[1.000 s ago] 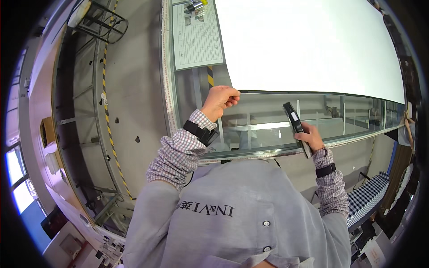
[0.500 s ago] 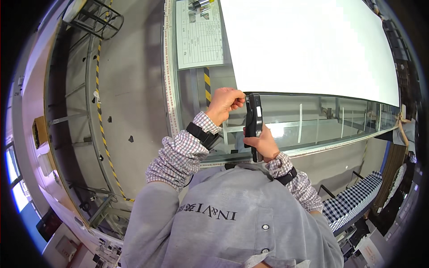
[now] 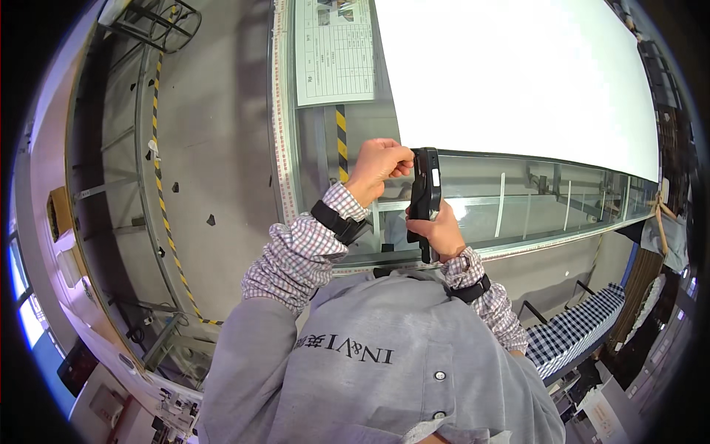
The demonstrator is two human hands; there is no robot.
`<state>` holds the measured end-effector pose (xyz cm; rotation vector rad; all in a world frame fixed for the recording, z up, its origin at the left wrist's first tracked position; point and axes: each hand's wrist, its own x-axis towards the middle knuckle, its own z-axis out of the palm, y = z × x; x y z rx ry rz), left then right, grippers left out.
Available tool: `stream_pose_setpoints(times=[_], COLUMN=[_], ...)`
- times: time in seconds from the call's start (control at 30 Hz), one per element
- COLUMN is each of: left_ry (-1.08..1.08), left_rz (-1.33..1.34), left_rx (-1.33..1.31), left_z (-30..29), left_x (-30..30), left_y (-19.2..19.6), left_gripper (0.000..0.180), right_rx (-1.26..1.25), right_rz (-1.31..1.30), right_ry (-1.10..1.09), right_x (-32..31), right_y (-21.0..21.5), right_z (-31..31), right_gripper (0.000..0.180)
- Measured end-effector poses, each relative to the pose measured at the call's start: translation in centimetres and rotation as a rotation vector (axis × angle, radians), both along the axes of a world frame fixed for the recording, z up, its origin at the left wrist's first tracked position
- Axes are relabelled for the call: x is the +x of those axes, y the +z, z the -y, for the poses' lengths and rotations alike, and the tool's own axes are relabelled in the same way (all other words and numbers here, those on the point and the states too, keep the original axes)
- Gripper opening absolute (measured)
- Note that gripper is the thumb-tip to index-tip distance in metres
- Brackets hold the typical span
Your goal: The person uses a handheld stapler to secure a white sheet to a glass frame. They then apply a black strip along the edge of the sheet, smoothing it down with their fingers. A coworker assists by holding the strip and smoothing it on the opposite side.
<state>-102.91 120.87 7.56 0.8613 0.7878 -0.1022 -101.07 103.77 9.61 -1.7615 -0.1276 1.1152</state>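
Observation:
My right hand (image 3: 442,231) is wrapped around a long black handheld device (image 3: 424,194) with a small white patch on its side. The device stands lengthwise over the glass tabletop, its far end by the near left corner of a large white sheet (image 3: 518,74). My left hand (image 3: 379,166) is closed in a pinch beside that far end, fingertips turned toward the sheet's corner. What lies between those fingertips, if anything, is hidden. A dark line runs along the sheet's near edge.
The glass table (image 3: 473,214) has a metal frame and a measuring tape (image 3: 279,126) along its left edge. A printed paper chart (image 3: 336,66) lies at the far left. A stool (image 3: 159,26) stands on the floor, and a checked-cloth bench (image 3: 584,329) is at the right.
Both hands and the black device have shifted slightly right and away from me. The pinch and the grip look the same. The view has tilted a little.

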Motion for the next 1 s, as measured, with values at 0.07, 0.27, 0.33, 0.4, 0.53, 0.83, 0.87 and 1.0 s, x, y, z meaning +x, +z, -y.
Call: stream_pose_setpoints(times=[0.07,0.27,0.33,0.4,0.53,0.83,0.87,1.0], left_ry=[-0.001,-0.015,-0.016,-0.026,-0.04,-0.066,-0.06,-0.078], left_rz=[-0.01,-0.022,-0.015,-0.008,0.0,0.017,0.012,0.016], left_rx=[0.014,0.005,0.012,0.022,0.039,0.054,0.067,0.088], left_z=[-0.2,-0.2,-0.2,-0.2,-0.4,-0.8,-0.8,-0.9], left_x=[-0.1,-0.2,-0.2,-0.1,-0.1,0.1,0.2,0.3], left_y=[0.1,-0.2,-0.1,-0.1,0.0,0.0,0.2,0.0], left_gripper=[0.007,0.008,0.008,0.008,0.008,0.006,0.006,0.006], right_rx=[0.029,-0.001,-0.002,0.0,0.006,-0.068,-0.086,-0.158], right_rz=[0.001,-0.071,-0.072,-0.06,0.007,0.042,0.062,0.008], right_ry=[0.044,-0.005,0.002,-0.001,0.038,0.04,0.049,0.009], right_x=[0.1,0.1,0.3,0.4,0.5,0.6,0.7,0.8], right_y=[-0.1,-0.2,0.0,-0.1,0.0,0.2,0.4,0.6], right_z=[0.0,0.0,-0.2,-0.2,-0.3,-0.7,-0.9,-1.3], right_gripper=[0.021,0.026,0.026,0.025,0.023,0.019,0.018,0.012])
